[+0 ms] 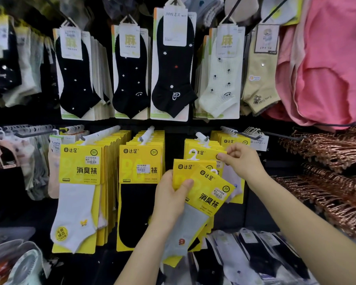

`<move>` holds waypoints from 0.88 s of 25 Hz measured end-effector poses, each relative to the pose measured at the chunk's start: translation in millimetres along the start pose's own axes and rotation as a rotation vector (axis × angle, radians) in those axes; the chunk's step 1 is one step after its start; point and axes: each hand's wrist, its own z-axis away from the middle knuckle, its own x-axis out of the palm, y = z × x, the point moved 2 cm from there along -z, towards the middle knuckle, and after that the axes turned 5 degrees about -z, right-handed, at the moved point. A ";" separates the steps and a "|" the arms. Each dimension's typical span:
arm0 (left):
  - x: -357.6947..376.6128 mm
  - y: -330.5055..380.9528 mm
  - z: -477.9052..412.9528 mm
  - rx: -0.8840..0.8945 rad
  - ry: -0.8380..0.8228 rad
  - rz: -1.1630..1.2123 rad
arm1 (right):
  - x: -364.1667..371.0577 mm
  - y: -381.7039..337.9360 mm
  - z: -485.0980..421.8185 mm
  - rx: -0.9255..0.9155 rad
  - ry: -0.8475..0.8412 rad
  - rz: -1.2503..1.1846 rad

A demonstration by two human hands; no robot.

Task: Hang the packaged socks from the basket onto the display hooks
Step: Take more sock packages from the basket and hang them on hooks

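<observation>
My left hand [170,197] grips a small stack of yellow-carded sock packs [209,192]; the front one is tilted and holds a grey sock. My right hand [242,159] pinches the top right corner of another yellow pack [201,154] that hangs by its white hanger at the tip of a display hook [201,137]. More yellow packs fill the hooks to the left, one row with white socks [78,194] and one with black socks [139,194]. The basket is not in view.
Above hang black sock packs [173,62] and pale ones [220,75]. Pink garments [325,64] hang at the upper right, with copper-coloured hangers [333,175] below them. Bagged socks [261,258] lie on the lower shelf. A small fan [27,266] sits at the lower left.
</observation>
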 end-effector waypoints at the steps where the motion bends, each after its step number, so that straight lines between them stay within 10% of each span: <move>1: 2.4 -0.3 -1.3 -0.002 -0.001 -0.009 | -2.7 -1.4 1.6 -0.013 -0.006 0.009; 22: 17.5 -2.1 -12.2 -0.069 -0.036 0.045 | -4.3 -72.3 -30.5 -0.026 -0.341 0.273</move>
